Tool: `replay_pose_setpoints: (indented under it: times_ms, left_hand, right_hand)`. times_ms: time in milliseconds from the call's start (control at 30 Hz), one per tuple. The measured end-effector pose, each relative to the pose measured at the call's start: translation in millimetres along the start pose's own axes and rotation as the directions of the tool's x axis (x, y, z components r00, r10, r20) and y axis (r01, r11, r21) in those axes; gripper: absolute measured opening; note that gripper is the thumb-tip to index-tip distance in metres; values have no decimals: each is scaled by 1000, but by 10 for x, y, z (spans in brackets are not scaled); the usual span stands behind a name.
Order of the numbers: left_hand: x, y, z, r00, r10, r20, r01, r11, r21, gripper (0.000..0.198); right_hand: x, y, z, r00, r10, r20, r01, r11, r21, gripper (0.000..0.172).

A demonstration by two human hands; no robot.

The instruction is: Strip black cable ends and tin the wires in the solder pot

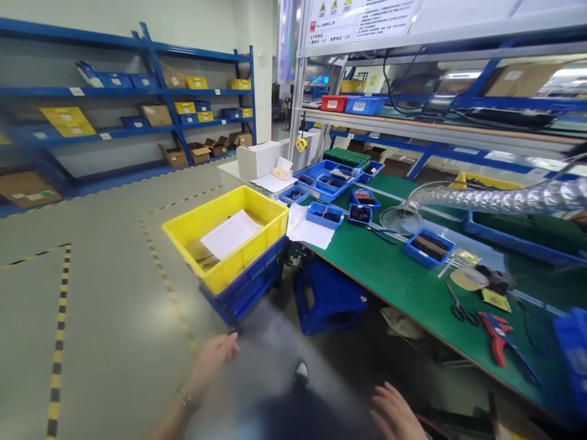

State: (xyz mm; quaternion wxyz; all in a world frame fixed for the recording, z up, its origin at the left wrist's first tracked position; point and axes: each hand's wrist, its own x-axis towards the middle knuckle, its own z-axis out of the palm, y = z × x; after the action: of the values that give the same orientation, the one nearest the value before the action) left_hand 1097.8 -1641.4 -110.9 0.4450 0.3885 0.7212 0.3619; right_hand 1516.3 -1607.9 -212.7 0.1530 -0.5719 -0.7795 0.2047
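Note:
My left hand [216, 356], slightly blurred, hangs over the floor just below the yellow bin [220, 275]. Its fingers are loosely curled together, with nothing seen in them. A bracelet or watch [183, 396] circles that wrist. Low in the view, below the workbench edge, my right hand [395, 410] has its fingers stretched out and holds nothing. Neither hand touches anything. White paper [232, 233] lies inside the bin, which rests on a blue crate [250, 287]. The nearest tools to my right hand on the bench are red-handled pliers [498, 336] and black scissors [461, 308].
A blue plastic stool [328, 299] stands under the green-topped workbench [367, 263]. Blue trays of small parts [324, 215] line the bench, with a flexible duct [499, 198] above it. Blue shelving [156, 91] runs along the left wall, beyond floor tape [59, 342].

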Motion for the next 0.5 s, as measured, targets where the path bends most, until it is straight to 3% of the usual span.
replay_pose_setpoints:
  times_ms: [100, 267, 400, 500]
  left_hand:
    - [235, 13, -17, 1000, -24, -16, 25, 1000, 13, 47]
    - [705, 220, -75, 993, -86, -80, 87, 996, 18, 47]
    - [1061, 482, -147, 985, -96, -146, 101, 994, 29, 45]
    - [1239, 531, -146, 978, -141, -151, 142, 990, -9, 43]
  right_hand:
    - [450, -71, 132, 993, -41, 115, 42, 999, -12, 24]
    - [1541, -167, 75, 972, -83, 218, 84, 996, 4, 27]
    - [2459, -156, -70, 967, -139, 215, 147, 989, -20, 29]
    - [3034, -125, -177, 964, -181, 193, 194, 980, -51, 27]
